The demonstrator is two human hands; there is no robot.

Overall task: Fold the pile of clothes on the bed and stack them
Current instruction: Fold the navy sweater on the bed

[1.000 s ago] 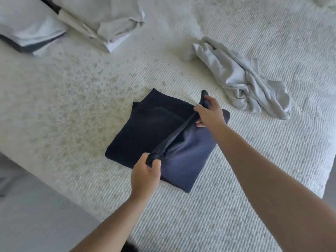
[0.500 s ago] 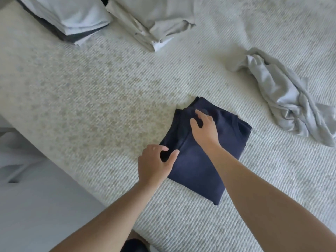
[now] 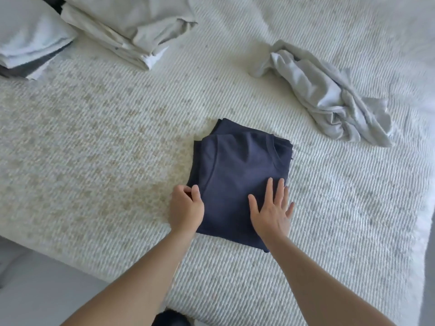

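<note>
A navy shirt (image 3: 237, 170) lies folded into a compact rectangle in the middle of the white ribbed bedspread (image 3: 94, 161). My right hand (image 3: 273, 210) lies flat on its near right part with fingers spread. My left hand (image 3: 186, 208) is at the shirt's near left edge, fingers curled, pinching the fabric there. A crumpled light grey garment (image 3: 329, 92) lies unfolded at the far right. Two stacks of folded clothes stand at the far left: a pale grey one (image 3: 127, 27) and a light blue and white one (image 3: 30, 41) over a dark piece.
The bed's near edge runs diagonally at the lower left, with grey floor (image 3: 35, 290) below it. A dark shape (image 3: 169, 318) shows at the bottom centre by the bed edge. Open bedspread stretches left of the navy shirt.
The raised half of the navy shirt has been folded over and laid flat. My right hand slid toward me and flattened on the fabric; my left hand stays at the left edge.
</note>
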